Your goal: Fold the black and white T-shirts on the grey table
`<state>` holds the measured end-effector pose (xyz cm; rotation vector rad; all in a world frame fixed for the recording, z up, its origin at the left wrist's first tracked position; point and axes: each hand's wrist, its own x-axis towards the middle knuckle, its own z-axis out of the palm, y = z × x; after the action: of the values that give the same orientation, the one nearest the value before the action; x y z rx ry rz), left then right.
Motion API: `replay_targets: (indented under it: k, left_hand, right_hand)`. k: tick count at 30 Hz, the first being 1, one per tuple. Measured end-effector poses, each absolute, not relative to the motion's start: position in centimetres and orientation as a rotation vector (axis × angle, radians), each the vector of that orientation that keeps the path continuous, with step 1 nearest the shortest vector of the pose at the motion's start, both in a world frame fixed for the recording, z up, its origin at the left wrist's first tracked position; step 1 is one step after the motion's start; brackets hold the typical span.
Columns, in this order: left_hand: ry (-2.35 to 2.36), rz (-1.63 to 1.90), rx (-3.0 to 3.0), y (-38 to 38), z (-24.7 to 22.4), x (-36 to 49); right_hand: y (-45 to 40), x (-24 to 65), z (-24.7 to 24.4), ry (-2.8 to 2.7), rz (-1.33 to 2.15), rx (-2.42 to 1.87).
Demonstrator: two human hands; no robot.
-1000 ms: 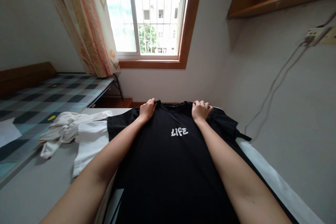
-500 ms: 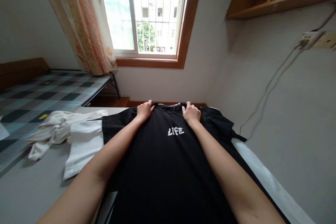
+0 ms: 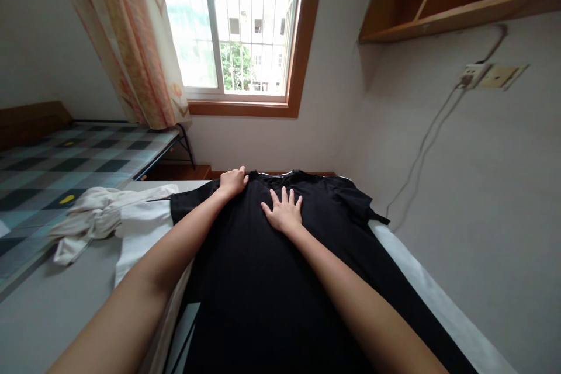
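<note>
To smooth this well, prob. best to work the whole black T-shirt (image 3: 263,298) first: long flat strokes down the body, w/ light pressure so the fabric doesn't ruck up. Then R sleeve (image 3: 353,198), which looks bunched & could do w/ a gentle tug outward; collar (image 3: 275,179) last. R hand (image 3: 284,210) is spread flat on the upper chest, not grasping anything; L hand (image 3: 234,181) looks curled round the shoulder edge nr the collar, a decent anchor.

Shirt lies spread on the worktop (image 3: 52,315), collar at far end, partly over white cloth (image 3: 144,228). Body: plain black, mostly smooth, hem out of view. Sleeves: short, R one creased w/ a narrow end sticking out. Collar slightly rumpled. Pale-grey patch (image 3: 186,318) lower L; can't tell if print or sth else.
</note>
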<state>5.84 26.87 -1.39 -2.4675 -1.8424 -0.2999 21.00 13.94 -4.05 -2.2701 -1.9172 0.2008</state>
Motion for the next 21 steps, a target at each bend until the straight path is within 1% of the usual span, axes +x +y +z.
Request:
replay_targets:
  k: [5,10,15,17,21]
  left_hand:
    - [-1.875,-0.301,-2.336,25.0,0.1,2.6]
    - [-1.775,-0.337,-2.287,19.6,0.0,-0.5]
    - [-1.965,-0.386,-2.315,16.3,-0.9,-2.5]
    - [-2.049,-0.464,-2.392,16.4,-1.1,-3.3]
    - [-2.067,-0.760,-2.570,18.0,-1.1,-4.6]
  right_hand:
    - [14.0,20.8,-3.6,-1.910,0.204,-2.326]
    - [14.0,20.7,-3.4,-1.906,0.213,-2.349]
    - [14.1,20.9,-3.4,-1.858,0.196,-2.312]
    - [14.1,21.0,-3.5,-1.847,0.173,-2.289]
    - [13.9,21.4,-3.8,-1.865,0.140,-2.249]
